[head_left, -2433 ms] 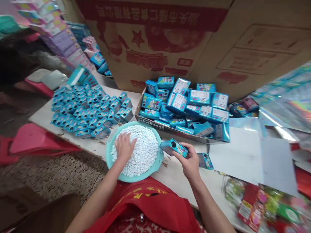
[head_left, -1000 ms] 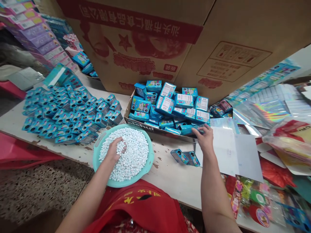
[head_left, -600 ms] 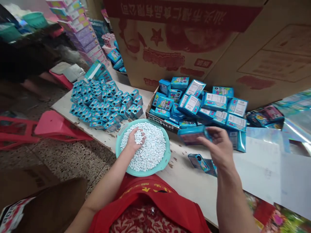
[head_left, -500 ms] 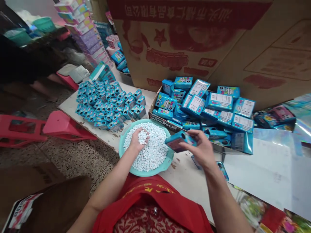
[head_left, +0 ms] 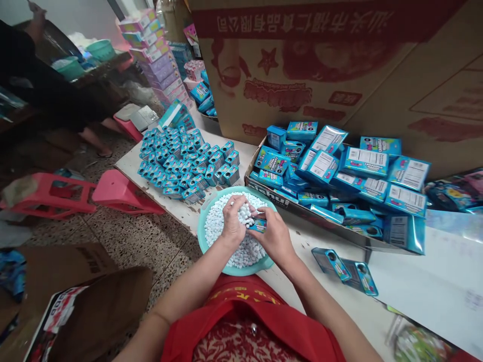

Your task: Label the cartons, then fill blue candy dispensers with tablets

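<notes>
A teal bowl [head_left: 203, 232] of small white candies [head_left: 217, 223] stands at the table's near edge. Over it my left hand [head_left: 234, 221] is cupped around a handful of candies. My right hand [head_left: 275, 234] grips a small blue box [head_left: 259, 224], its end turned toward the left hand's candies; the two hands nearly touch. Two similar blue boxes [head_left: 360, 276] lie on the table right of my right hand. Behind the bowl, an open carton [head_left: 249, 182] is heaped with blue boxes [head_left: 326, 168].
Many small blue boxes [head_left: 188, 163] stand grouped on the table [head_left: 128, 161] at the left. A large cardboard box [head_left: 279, 75] rises behind. Pink stools [head_left: 121, 193] and an open brown carton [head_left: 98, 301] are on the left. A person in dark clothes [head_left: 33, 75] is at upper left.
My right hand has brought the blue box left, over the bowl, up to my left hand. The left hand has turned toward it with its candies. The view has shifted.
</notes>
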Demonstrator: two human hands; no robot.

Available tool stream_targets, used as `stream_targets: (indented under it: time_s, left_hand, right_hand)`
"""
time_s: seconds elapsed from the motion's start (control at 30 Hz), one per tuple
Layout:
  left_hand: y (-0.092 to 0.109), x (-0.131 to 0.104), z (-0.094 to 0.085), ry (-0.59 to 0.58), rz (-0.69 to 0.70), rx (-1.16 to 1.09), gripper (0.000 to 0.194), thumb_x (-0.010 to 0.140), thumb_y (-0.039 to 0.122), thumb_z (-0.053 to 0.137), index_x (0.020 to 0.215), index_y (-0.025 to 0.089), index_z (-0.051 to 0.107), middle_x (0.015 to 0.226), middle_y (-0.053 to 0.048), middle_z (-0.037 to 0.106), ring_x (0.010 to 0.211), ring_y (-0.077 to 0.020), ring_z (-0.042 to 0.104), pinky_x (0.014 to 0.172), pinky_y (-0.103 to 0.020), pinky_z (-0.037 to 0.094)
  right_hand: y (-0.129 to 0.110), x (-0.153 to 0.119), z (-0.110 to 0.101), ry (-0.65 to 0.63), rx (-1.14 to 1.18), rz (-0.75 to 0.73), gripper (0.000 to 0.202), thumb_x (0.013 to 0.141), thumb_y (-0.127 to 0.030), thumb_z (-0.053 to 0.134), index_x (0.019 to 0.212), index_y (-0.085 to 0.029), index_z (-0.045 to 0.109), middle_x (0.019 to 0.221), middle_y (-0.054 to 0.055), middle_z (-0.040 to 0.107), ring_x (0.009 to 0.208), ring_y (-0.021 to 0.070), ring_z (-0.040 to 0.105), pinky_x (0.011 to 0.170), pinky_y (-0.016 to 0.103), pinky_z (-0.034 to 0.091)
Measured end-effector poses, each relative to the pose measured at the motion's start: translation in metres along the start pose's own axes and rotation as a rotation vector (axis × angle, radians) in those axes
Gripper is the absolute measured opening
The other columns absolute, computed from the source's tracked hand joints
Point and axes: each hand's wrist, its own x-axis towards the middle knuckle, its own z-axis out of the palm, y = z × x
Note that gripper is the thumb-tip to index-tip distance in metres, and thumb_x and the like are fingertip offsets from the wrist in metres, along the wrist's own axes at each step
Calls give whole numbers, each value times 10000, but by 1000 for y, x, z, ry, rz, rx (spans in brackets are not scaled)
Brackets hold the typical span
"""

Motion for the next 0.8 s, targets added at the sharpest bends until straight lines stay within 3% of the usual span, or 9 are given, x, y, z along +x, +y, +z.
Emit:
stream_targets:
  time_s: [0.2,0.43,0.63,0.8]
  left_hand:
    - [4,0,-6,-38,61,0,187,691,291,636,676,165,500,610,30,548,549,-104,566,554,-236,464]
    - [7,-2,-6,-88,111,89,183,707,305,637,688,160,528,649,16,567,568,-101,569,587,-238,475]
    - [9,-1,-1,3,138,137,218,688,331,667,676,164,528,613,27,547,519,-87,532,535,-218,454]
    - [8,1,0,-23,177,166,204,706,335,660,677,173,539,604,26,547,532,-92,531,566,-225,454]
  right_hand:
    - [2,0,11,36,33,34,386,714,-205,658,1053,-206,472,1018,73,620,997,260,559,833,392,461]
    - [-6,2,11,50,101,1,417,680,-122,622,1058,-214,471,1020,63,608,998,250,546,847,399,462]
    - [-9,2,9,63,208,60,445,652,-105,566,1068,-214,451,1071,73,592,1035,236,572,877,403,465]
    - [-8,4,8,49,184,62,427,659,-138,579,1062,-213,458,1053,79,597,1009,237,592,860,400,476]
